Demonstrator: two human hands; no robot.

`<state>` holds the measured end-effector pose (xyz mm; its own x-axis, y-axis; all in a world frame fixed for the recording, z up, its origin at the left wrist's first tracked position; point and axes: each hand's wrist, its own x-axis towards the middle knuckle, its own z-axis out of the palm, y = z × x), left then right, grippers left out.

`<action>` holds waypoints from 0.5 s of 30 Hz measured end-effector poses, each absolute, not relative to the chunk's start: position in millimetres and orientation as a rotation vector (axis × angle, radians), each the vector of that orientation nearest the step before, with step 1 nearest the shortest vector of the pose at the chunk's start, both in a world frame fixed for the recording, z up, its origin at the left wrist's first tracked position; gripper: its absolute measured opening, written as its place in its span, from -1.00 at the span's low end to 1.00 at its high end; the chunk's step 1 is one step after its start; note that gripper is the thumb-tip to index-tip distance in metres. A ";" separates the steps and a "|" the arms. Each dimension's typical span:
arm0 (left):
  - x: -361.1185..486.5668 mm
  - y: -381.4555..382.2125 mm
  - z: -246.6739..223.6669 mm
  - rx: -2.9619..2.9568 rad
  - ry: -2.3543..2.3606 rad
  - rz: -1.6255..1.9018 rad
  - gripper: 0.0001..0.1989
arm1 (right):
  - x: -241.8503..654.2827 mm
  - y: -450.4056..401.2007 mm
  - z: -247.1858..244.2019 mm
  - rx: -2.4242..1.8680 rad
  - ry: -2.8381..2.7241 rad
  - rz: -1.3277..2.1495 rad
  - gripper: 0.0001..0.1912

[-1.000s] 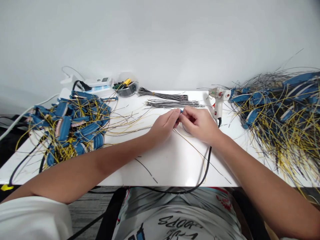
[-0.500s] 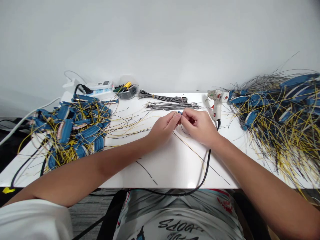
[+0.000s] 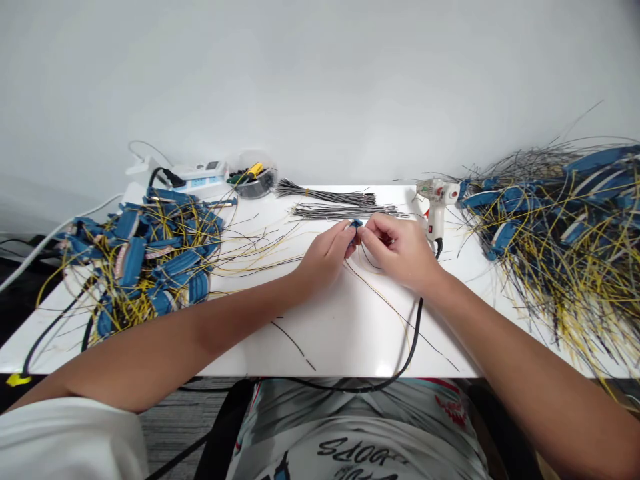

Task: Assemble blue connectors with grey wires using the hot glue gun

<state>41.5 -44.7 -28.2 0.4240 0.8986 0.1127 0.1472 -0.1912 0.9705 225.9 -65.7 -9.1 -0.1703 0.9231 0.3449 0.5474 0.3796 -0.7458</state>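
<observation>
Pinching a small blue connector (image 3: 356, 223) between the fingertips (image 3: 351, 229) of the left hand (image 3: 325, 257) and right hand (image 3: 397, 250). Fingers hide its long axis; both hands sit equally near.

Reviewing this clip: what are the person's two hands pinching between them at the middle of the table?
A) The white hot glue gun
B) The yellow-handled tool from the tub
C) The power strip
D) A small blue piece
D. The fingers of the left hand and the right hand meet on a small blue piece.
</observation>
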 end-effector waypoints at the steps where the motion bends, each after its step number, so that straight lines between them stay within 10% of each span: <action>1: 41.4 -44.5 -28.1 1.627 0.936 0.895 -0.66 | 225.8 -66.0 -9.6 -1.275 -1.845 0.595 -0.70; 15: 41.2 -43.6 -28.8 1.530 0.908 0.813 -0.62 | 313.2 -54.0 33.4 -1.297 -1.139 -0.057 -0.76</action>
<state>41.2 -43.6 -28.8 0.4657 0.8848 0.0170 0.1143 -0.0792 0.9903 313.2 -54.0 33.4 0.4958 0.5399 0.6802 0.6051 0.3471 -0.7165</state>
